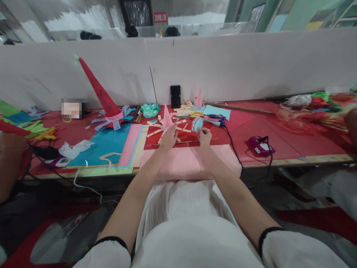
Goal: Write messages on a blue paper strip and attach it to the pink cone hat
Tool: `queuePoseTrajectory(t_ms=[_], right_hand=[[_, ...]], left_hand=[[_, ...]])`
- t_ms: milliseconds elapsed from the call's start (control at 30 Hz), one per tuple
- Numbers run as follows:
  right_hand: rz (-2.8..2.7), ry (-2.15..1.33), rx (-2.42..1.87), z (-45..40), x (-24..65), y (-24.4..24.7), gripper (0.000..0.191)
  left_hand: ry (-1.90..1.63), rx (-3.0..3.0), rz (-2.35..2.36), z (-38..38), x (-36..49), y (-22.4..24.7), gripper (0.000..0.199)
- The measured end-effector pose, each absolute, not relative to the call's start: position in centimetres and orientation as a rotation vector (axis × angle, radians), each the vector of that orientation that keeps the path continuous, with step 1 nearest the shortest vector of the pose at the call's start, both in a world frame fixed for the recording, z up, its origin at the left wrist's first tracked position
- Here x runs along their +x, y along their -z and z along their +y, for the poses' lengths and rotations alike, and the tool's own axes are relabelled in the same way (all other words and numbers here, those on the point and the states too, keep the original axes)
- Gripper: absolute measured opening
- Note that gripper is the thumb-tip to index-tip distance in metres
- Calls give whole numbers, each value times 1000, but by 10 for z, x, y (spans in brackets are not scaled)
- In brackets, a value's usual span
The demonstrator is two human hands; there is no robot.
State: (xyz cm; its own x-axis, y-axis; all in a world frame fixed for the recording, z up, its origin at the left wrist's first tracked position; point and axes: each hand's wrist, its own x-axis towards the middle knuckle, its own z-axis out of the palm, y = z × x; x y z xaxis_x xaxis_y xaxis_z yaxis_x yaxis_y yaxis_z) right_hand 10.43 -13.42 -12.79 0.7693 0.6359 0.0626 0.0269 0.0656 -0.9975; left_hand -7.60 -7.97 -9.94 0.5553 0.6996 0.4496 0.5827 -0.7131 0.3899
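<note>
My right hand [205, 137] pinches the lower end of a curved light-blue paper strip [197, 124] with printed marks. To its left, my left hand [169, 139] lies with outstretched fingers against the near side of a small pink paper cone [167, 120]. Cream strips with red marks [155, 130] spread out around the cone's base like rays. Under them lies a red sheet [192, 138], and a folded pink cloth [189, 162] sits along the table edge beneath my wrists. Behind the blue strip are yellow-handled scissors [197, 114].
A tall red cone hat [97, 87] stands at left beside stacked coloured sheets [107, 143]. A phone [175, 96] leans on the white partition [237, 70]. Dark-blue corded tool [219, 119], purple box [260, 146] and red netting [301, 119] lie rightward. Other people's arms show at both sides.
</note>
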Motion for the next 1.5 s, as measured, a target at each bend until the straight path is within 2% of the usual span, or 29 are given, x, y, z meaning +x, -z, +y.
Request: queuePoseTrajectory(t_ms=[100,267,467,700,1000,1500], right_hand=[[-575,-505,-1443,-135,104,128,28],[-551,-520,-1437,-135,104,127,22],[-526,-494,-1472,-135,101,125,16],[-394,-286,-1521,-136,103,126,9],[-512,-383,-1369,-149,92,118,28],[-1083,-783,-1290,-156,72,109,38]], left_hand=[[-629,2654,1031,-75,-72,110,50],[-438,2682,1024,-72,-73,116,44],[-457,2647,962,-71,-80,109,43],[-608,2513,935,-70,-95,102,32],[-704,2422,964,-67,-96,106,22],[-818,2401,1021,-66,-93,103,22]])
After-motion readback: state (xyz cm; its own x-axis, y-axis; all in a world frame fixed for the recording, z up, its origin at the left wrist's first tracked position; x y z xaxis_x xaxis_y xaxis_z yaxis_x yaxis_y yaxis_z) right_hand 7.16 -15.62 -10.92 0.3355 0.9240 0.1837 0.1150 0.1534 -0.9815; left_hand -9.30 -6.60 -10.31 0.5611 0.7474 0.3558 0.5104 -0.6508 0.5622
